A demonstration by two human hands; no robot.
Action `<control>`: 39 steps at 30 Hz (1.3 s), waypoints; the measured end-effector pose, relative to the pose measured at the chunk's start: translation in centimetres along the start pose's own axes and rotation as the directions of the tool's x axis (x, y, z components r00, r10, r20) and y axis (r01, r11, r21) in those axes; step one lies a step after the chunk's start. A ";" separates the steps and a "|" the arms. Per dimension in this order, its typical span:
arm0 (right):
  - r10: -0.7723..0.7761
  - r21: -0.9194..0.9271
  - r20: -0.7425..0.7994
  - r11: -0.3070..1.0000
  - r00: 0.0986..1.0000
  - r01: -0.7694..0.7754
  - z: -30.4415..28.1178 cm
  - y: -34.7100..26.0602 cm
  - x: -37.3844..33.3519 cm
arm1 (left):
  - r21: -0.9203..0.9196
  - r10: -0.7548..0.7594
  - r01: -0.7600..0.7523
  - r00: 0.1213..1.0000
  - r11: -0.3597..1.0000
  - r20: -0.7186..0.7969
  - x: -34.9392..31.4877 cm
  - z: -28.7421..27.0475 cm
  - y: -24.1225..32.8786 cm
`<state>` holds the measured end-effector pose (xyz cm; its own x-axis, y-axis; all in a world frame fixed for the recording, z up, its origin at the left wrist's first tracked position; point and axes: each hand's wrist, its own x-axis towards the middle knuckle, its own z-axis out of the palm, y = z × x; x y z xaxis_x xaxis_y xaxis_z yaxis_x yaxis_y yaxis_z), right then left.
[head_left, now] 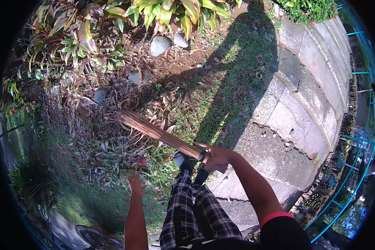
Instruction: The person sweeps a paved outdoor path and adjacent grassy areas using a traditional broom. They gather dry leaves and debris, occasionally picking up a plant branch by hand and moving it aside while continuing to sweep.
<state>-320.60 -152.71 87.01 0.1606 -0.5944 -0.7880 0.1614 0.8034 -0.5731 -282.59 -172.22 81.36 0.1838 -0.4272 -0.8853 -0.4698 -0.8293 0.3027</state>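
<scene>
A broom of bundled thin brown sticks (162,136) slants across the middle of the view. My right hand (217,156) is closed around its bound end, near a dark band. The loose stick tips point up and to the left, over dry leaves. Lower down, my left hand (136,182) is held out with its fingers apart and nothing visible in it. It is nearest to a heap of grey-green and dry leaves (112,164), with a small pink-red bit (143,160) just beyond the fingers.
Cracked concrete steps (296,112) run along the right, beside a turquoise railing (368,158). Leafy plants (162,10) and grey stones (160,46) lie at the far side. A round dark container (91,236) stands at the lower left. My shadow falls across the grass.
</scene>
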 end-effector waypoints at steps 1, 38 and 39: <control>-0.083 -0.064 0.039 0.994 0.996 0.086 -0.5 0.1 -2.1 | 0.064 0.001 0.000 1.000 0.998 -0.017 -0.5 0.8 0.0; 0.366 0.554 -0.751 0.802 0.549 0.224 -38.9 -1.7 -16.5 | 0.245 0.433 -0.540 0.817 0.805 0.380 -18.7 40.2 17.9; 0.313 0.445 -0.672 0.895 0.671 0.028 -36.6 -2.2 -14.9 | 0.220 0.431 -0.528 0.824 0.820 0.369 -19.1 40.6 18.0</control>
<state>-359.01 -144.36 91.78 -0.4957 -0.1240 -0.8596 0.5827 0.6864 -0.4350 -329.59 -164.37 89.38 -0.3693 -0.5765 -0.7289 -0.6726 -0.3754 0.6377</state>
